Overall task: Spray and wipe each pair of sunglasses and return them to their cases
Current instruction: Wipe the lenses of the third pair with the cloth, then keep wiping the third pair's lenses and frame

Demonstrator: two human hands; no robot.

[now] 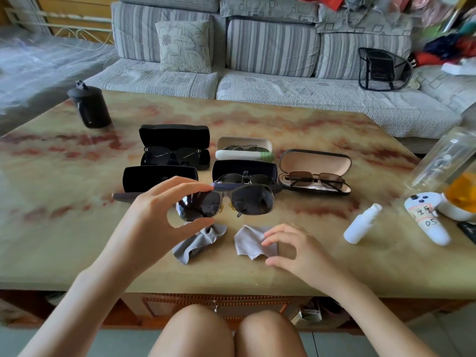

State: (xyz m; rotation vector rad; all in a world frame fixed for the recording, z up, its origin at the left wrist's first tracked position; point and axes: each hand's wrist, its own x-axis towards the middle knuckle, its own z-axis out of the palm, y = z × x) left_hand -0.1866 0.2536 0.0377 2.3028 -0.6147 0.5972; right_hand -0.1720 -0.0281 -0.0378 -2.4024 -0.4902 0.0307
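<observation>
My left hand (157, 220) pinches the left lens of a dark pair of sunglasses (253, 200) and holds them above the table, arms unfolded. My right hand (296, 249) hovers low over a grey cloth (251, 242), fingertips touching its edge, fingers loosely curved. A second crumpled grey cloth (199, 242) lies beside it. A small white spray bottle (360, 224) lies on its side to the right. Behind stand several open cases: a black one with sunglasses (173, 146), a white one (243, 148), a beige-lined one with brown glasses (315, 172), a dark one (244, 172), and an empty black case (154, 176).
A black cylindrical container (90, 105) stands at the table's back left. At the right edge are a clear bottle (443, 158), a white controller with labels (425, 217) and an orange-filled object (461, 194). A grey sofa (270, 81) runs behind the marble-patterned table (77, 248).
</observation>
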